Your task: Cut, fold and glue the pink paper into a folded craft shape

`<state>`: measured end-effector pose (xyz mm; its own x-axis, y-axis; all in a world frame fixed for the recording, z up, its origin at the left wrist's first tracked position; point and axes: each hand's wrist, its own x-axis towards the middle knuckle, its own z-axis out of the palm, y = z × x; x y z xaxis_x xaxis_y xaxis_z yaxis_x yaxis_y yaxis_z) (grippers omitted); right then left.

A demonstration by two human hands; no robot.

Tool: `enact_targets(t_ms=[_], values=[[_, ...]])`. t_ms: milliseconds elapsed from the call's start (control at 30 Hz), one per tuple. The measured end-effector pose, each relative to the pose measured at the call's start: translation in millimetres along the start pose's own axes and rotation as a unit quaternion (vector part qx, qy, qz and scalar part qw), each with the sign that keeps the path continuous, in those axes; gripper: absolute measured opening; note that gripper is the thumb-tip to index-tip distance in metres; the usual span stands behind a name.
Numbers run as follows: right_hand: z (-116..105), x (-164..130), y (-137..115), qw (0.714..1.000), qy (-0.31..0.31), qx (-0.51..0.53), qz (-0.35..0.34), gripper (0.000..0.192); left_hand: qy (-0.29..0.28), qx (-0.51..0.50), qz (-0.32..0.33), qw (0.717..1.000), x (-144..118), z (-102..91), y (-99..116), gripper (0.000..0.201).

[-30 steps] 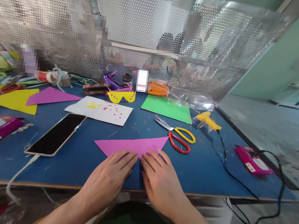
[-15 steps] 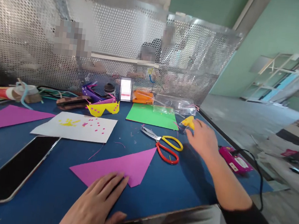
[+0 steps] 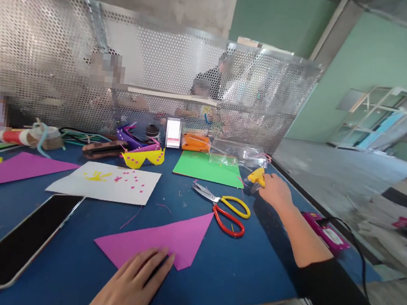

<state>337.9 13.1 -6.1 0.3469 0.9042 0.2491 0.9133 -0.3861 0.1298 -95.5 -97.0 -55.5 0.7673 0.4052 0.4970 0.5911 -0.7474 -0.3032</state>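
My left hand [image 3: 135, 281] lies flat with fingers stretched over the lower edge of a folded magenta paper [image 3: 165, 238]. Out at the right of the table, my right hand [image 3: 275, 189] has its fingers closed on a small yellow craft punch [image 3: 257, 176] with a clear lower part; the fingertips are partly hidden. Scissors [image 3: 225, 208] with one yellow and one red handle lie between the two hands, blades partly apart. The green sheet [image 3: 207, 168] is just left of the punch. A white sheet [image 3: 105, 183] bears yellow bits and small magenta squares.
A phone [image 3: 21, 240] lies at the left. Behind are yellow paper glasses [image 3: 143, 158], a purple pair [image 3: 135, 138], a brown stapler-like tool [image 3: 104, 149], an orange packet [image 3: 196, 143] and clear packaging [image 3: 238, 152]. A pink power strip [image 3: 326, 233] with a cable sits at the right edge.
The view has tipped slightly upward, so the table things appear lower. My right hand has closed further around the yellow craft punch; my left hand stays on the magenta paper.
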Motion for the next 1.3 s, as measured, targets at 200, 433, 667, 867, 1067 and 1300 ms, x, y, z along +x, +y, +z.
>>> enact_targets(t_ms=[200,433,667,867,1067,1300], values=[[-10,-22,10,0.998,0.057,0.036,-0.009,0.033,-0.012,0.027,-0.001,1.000,4,-5.9,2,0.061],[8,-35,20,0.991,0.074,0.108,-0.019,0.031,-0.006,0.009,-0.020,1.000,2,-3.6,5,0.059],[12,-30,19,0.973,0.105,0.207,0.000,0.036,-0.012,-0.012,-0.037,0.999,4,-3.9,6,0.058],[-11,-58,24,0.930,0.171,0.324,0.024,0.048,-0.012,0.010,-0.024,1.000,5,-6.4,8,0.060],[-26,-130,-1,0.866,0.184,0.466,-0.012,0.036,-0.004,0.001,-0.016,1.000,2,-1.7,9,0.058],[-31,-219,-50,0.741,-0.056,0.668,-0.030,0.029,-0.077,-0.059,-0.028,0.995,5,-8.0,18,0.055]])
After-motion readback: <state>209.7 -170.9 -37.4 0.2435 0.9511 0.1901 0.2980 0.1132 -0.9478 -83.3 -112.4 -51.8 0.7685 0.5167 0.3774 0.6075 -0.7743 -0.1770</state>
